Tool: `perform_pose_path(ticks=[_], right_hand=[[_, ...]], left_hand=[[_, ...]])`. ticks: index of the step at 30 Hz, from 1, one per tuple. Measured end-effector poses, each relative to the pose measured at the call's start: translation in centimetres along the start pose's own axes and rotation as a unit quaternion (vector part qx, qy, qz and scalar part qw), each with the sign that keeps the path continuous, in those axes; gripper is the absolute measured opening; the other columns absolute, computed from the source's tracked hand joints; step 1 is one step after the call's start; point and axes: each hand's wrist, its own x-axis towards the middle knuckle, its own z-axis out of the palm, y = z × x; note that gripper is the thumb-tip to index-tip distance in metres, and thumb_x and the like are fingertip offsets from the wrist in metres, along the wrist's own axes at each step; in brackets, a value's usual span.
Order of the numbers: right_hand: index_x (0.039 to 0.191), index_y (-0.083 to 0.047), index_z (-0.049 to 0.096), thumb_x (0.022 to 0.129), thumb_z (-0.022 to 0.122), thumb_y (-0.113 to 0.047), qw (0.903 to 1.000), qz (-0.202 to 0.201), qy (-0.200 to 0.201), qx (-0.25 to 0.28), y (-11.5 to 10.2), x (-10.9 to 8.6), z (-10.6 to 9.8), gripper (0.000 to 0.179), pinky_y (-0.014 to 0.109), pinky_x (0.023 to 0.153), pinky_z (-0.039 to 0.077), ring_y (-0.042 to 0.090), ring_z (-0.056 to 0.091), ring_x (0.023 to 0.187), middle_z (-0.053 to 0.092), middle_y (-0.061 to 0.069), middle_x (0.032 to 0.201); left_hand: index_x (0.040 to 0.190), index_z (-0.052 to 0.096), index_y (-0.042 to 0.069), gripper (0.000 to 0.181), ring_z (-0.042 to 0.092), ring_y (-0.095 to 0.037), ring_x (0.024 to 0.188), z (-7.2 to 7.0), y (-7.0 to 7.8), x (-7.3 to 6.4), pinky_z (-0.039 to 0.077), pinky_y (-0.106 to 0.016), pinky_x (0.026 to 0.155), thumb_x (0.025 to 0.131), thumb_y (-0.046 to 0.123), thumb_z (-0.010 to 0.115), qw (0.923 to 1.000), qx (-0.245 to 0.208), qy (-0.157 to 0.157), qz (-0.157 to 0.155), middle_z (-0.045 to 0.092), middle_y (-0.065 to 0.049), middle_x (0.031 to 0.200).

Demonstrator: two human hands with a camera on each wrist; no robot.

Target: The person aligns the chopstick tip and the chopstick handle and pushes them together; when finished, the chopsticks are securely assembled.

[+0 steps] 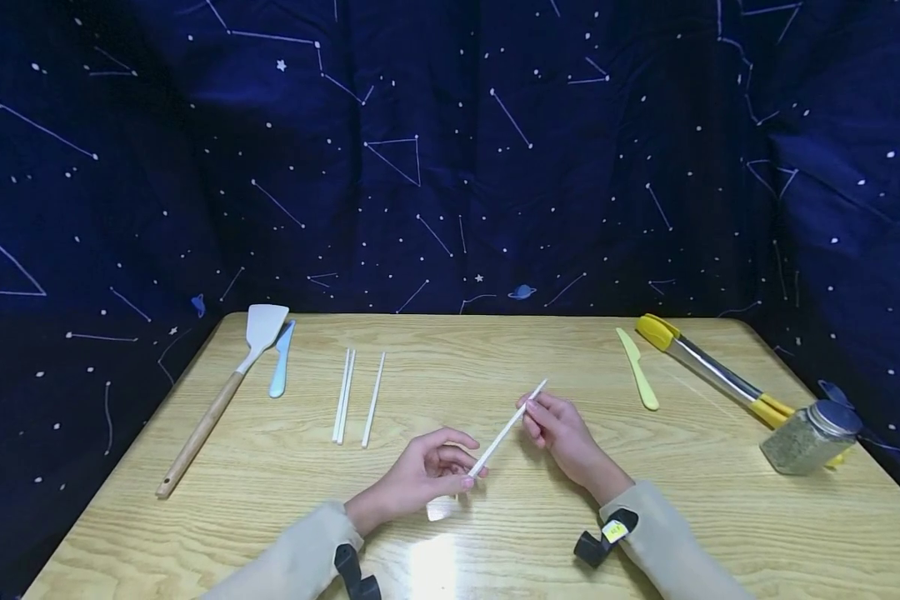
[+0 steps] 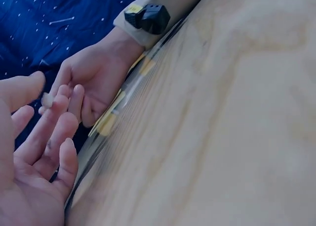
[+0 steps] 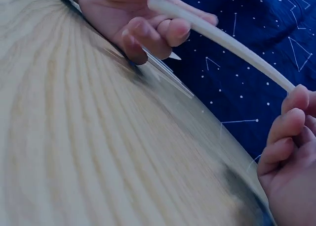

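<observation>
A white chopstick (image 1: 506, 433) slants above the table between my two hands. My left hand (image 1: 427, 475) has its lower end between thumb and fingers, the other fingers loosely bent. Close to the upper end, my right hand (image 1: 566, 437) pinches the stick with thumb and fingertips. In the right wrist view the chopstick (image 3: 222, 38) spans from the left hand (image 3: 123, 18) to the right fingers (image 3: 284, 132). Only its blunt end (image 2: 47, 100) shows in the left wrist view. To the left, more white chopsticks lie on the table: a close pair (image 1: 344, 396) and a single one (image 1: 373, 400).
A spatula (image 1: 213, 417) with a wooden handle and a blue knife (image 1: 282, 358) lie at the left. On the right are a yellow-green knife (image 1: 637, 371), yellow-tipped tongs (image 1: 712, 367) and a glass jar (image 1: 810, 437) of dried herbs. A starry curtain (image 1: 450, 167) hangs behind the table.
</observation>
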Motion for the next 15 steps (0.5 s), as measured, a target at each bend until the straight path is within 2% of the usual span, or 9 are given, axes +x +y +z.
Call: perform_pose_path(ticks=[3,7,11,15], right_hand=[[0.107,0.013,0.049,0.104,0.039,-0.015,0.9988,0.010,-0.041,-0.026,0.0,-0.1,0.4,0.030,0.017,0.052,0.032,0.000,0.039,0.054,0.044,-0.011,0.062],[0.111,0.020,0.046,0.104,0.038,-0.016,0.9936,0.019,-0.089,-0.067,0.0,-0.3,1.2,0.038,0.017,0.052,0.034,0.001,0.037,0.054,0.041,-0.011,0.060],[0.110,0.016,0.052,0.104,0.039,-0.016,0.9895,0.018,-0.110,-0.092,-0.1,-0.4,2.0,0.035,0.019,0.053,0.036,0.004,0.037,0.054,0.040,-0.009,0.060],[0.111,0.014,0.054,0.104,0.039,-0.017,0.9882,0.018,-0.113,-0.102,0.0,-0.5,2.3,0.035,0.020,0.056,0.038,0.006,0.038,0.054,0.043,-0.008,0.060]], left_hand=[[0.132,0.040,-0.012,0.043,0.064,-0.041,0.102,0.3,0.2,-0.1,0.052,-0.025,0.087,0.095,0.004,0.056,0.9998,-0.010,-0.012,-0.011,0.060,-0.038,0.108],[0.138,0.039,-0.006,0.046,0.068,-0.018,0.100,0.6,0.3,-0.2,0.052,-0.028,0.091,0.096,0.006,0.055,0.9997,-0.011,-0.014,-0.019,0.061,-0.037,0.105],[0.136,0.043,-0.003,0.050,0.069,-0.010,0.093,0.7,0.4,-0.1,0.055,-0.030,0.085,0.091,0.003,0.062,0.9995,-0.012,-0.019,-0.023,0.061,-0.038,0.102],[0.131,0.047,-0.007,0.047,0.066,-0.004,0.084,0.8,0.2,-0.2,0.053,-0.022,0.075,0.088,0.001,0.065,0.9995,0.007,-0.032,-0.005,0.061,-0.038,0.097]])
